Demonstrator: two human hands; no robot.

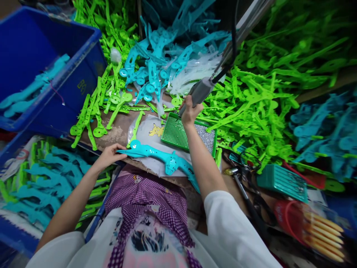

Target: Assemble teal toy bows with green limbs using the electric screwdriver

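My right hand (191, 111) is wrapped round a grey handheld power tool that looks like an electric screwdriver (201, 90), hung on a dark cord. Its tip is hidden behind my hand. My left hand (111, 154) grips the pointed left end of a long turquoise plastic part (156, 153), which lies along the table's front edge. My right forearm passes over the part's right end. A green tray (175, 134) sits behind it, with small silvery screw-like pieces in its right side. One lime-green plastic arm (136, 126) touches the turquoise part near its left end.
Lime-green parts (251, 100) and turquoise parts (152, 63) are heaped at the back. A blue bin (83, 70) stands left, above a crate of stacked turquoise parts (52, 178). On the right are a hammer-like tool (241, 186), a teal box (281, 182) and a red cup (290, 219).
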